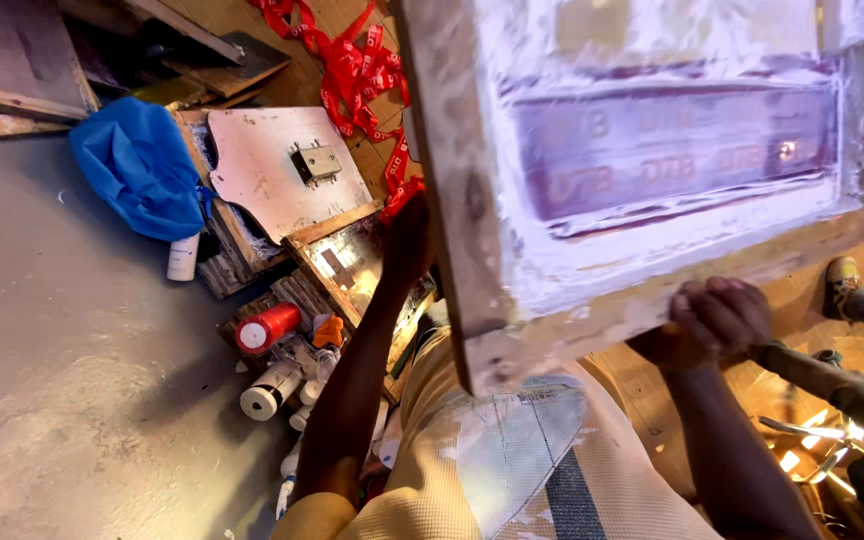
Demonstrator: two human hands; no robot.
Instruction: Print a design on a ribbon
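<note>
Right hand [717,318] fist closed on lower rail of white-smeared wooden screen frame [652,160]; purple panel above grip. Left hand [410,240] at frame's side, grasp hidden. Red ribbon [357,70] beyond.

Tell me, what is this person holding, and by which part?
A wooden printing frame. The right hand grips its lower edge; the left hand is at its side edge, fingers hidden.

Single head camera, worn on my head, tilted steeply down over my chest. Wooden screen frame [652,180] fills upper view, very near. Grey floor [62,350] lies far below, left.
</note>
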